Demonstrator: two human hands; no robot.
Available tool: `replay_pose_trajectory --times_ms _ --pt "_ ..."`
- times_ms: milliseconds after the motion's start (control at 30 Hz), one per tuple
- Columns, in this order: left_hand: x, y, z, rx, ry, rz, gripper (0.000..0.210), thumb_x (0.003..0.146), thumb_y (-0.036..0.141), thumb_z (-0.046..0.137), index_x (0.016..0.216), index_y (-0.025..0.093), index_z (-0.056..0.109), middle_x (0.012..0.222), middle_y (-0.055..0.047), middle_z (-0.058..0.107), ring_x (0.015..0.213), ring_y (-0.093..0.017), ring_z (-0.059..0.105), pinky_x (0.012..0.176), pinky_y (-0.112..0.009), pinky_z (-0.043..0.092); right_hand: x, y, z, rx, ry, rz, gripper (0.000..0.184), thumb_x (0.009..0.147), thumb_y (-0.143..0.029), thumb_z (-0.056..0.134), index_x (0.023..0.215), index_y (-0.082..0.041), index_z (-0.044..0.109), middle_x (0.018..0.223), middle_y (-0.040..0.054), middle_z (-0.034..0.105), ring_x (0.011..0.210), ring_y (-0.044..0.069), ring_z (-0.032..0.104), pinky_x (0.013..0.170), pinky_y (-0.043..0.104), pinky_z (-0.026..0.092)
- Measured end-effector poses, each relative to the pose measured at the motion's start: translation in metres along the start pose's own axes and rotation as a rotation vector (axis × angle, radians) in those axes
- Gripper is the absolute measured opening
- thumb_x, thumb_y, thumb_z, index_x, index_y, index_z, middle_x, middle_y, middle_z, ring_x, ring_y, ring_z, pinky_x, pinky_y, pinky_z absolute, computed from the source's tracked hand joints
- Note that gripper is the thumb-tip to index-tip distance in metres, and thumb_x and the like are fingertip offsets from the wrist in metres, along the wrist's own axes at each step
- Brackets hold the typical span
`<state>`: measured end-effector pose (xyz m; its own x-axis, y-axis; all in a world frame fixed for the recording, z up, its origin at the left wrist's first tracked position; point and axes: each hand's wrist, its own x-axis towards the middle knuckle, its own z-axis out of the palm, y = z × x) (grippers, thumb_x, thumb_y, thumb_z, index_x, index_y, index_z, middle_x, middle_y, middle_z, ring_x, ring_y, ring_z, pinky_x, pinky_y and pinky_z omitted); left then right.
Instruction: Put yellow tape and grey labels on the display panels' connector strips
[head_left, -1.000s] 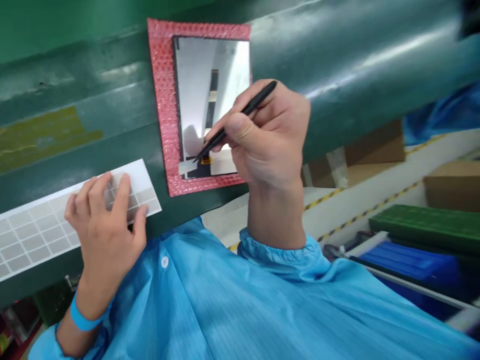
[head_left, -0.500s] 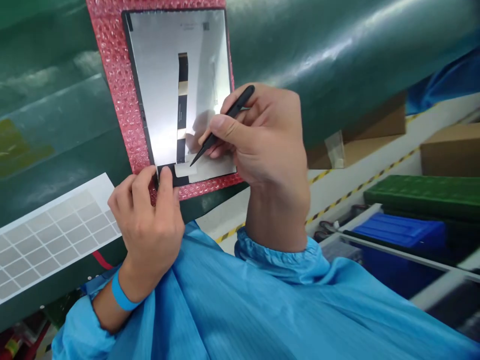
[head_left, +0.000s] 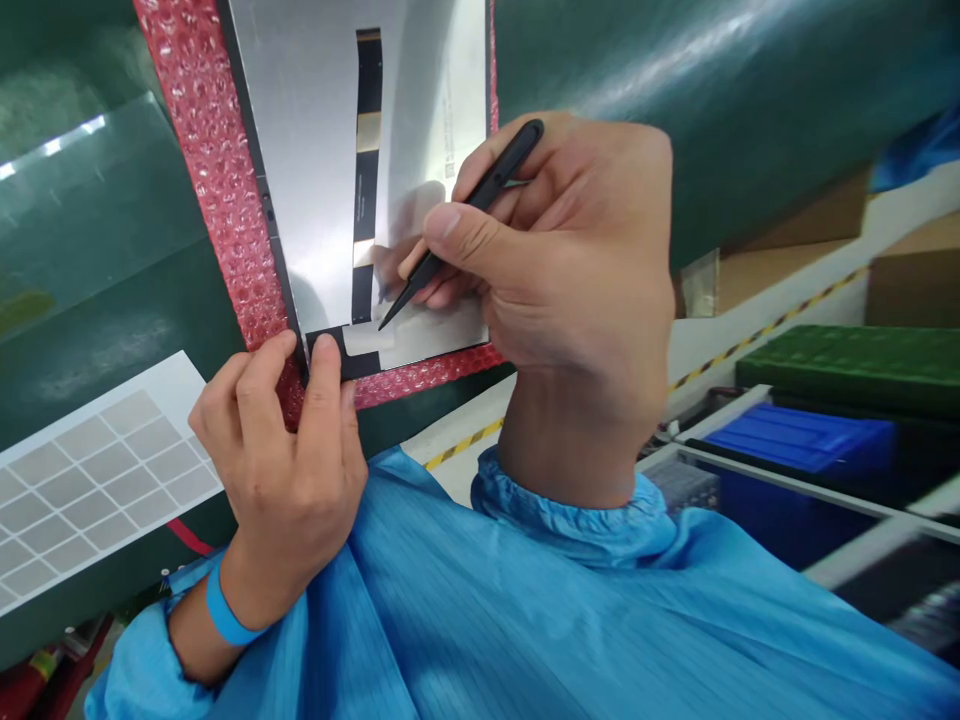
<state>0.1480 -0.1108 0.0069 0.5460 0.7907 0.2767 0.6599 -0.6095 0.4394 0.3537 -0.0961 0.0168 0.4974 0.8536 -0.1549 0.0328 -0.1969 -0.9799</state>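
Note:
A tablet-sized display panel [head_left: 315,170] lies with its silvery back up, a black and gold flex cable [head_left: 366,185] running down its middle. My right hand [head_left: 570,240] is closed around slim black tweezers [head_left: 480,205], pinched between thumb and fingers. Their pointed tip meets a pale, whitish strip [head_left: 364,339] at the cable's lower end. At the panel's lower left corner, my left hand [head_left: 292,460] has its fingers apart. Its index fingertip presses on the black band [head_left: 352,365] along the lower edge, and another finger touches the left edge.
Pink bubble wrap [head_left: 217,170] lies under the panel on a green mat [head_left: 600,60]. To the left is a white sheet of grey square stickers [head_left: 97,460]. Off the table at right stand cardboard boxes [head_left: 795,260], a blue bin [head_left: 802,435] and a green crate [head_left: 847,370].
The view has moved closer, so the panel and hands look larger and the panel's top is cut off. Tweezers and fingers keep nearly the same places on the panel.

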Motion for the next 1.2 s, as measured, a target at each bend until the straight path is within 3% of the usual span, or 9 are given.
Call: replay_pose_trajectory --times_ms 233,367,567,733,900,1200 --pt "0.0 0.0006 -0.0007 -0.003 -0.005 -0.005 0.041 0.097 0.017 0.067 0.137 0.013 0.071 0.136 -0.024 0.066 0.127 -0.04 0.06 0.105 -0.061 0.051 0.0004 0.0037 -0.0028 -0.005 0.001 -0.013 0.03 0.083 -0.042 0.091 0.077 -0.03 0.064 0.07 0.0006 0.074 0.061 0.029 0.072 0.046 0.046 0.056" --pt "-0.0004 0.0009 -0.0004 -0.002 -0.003 0.001 0.041 0.096 0.017 0.068 0.136 0.012 0.072 0.135 -0.025 0.066 0.126 -0.041 0.06 0.105 -0.061 0.051 -0.0002 0.0026 -0.0021 -0.052 -0.002 0.005 0.029 0.082 -0.043 0.09 0.075 -0.035 0.063 0.073 -0.0022 0.075 0.065 0.03 0.073 0.05 0.049 0.058" --pt "-0.0007 0.0015 -0.0007 0.011 -0.008 -0.002 0.04 0.098 0.018 0.067 0.137 0.013 0.071 0.136 -0.024 0.066 0.127 -0.04 0.06 0.105 -0.061 0.051 0.0002 0.0024 -0.0004 -0.035 0.017 0.009 0.037 0.078 -0.05 0.094 0.075 -0.031 0.062 0.07 -0.001 0.074 0.06 0.026 0.071 0.047 0.043 0.055" --pt "0.0008 0.0014 0.0003 0.001 0.018 0.015 0.04 0.095 0.017 0.071 0.133 0.008 0.073 0.131 -0.027 0.067 0.124 -0.041 0.061 0.103 -0.06 0.051 0.0007 0.0042 0.0004 -0.011 0.028 -0.001 0.032 0.077 -0.042 0.093 0.073 -0.032 0.063 0.068 -0.0021 0.073 0.058 0.026 0.07 0.045 0.041 0.053" --pt "0.0015 0.0009 0.0013 -0.002 0.041 0.02 0.038 0.095 0.017 0.069 0.132 0.008 0.074 0.13 -0.027 0.068 0.122 -0.04 0.062 0.103 -0.059 0.052 0.0023 0.0069 0.0018 0.024 0.04 -0.027 0.035 0.072 -0.046 0.097 0.072 -0.031 0.065 0.064 -0.0028 0.072 0.054 0.026 0.069 0.043 0.041 0.052" --pt "0.0031 0.0031 0.002 0.006 0.055 0.011 0.039 0.094 0.015 0.071 0.133 0.014 0.075 0.132 -0.025 0.067 0.125 -0.041 0.061 0.104 -0.061 0.052 0.0011 0.0059 0.0004 -0.002 0.02 -0.022 0.027 0.082 -0.034 0.089 0.074 -0.03 0.063 0.065 -0.0031 0.072 0.057 0.025 0.07 0.045 0.039 0.053"
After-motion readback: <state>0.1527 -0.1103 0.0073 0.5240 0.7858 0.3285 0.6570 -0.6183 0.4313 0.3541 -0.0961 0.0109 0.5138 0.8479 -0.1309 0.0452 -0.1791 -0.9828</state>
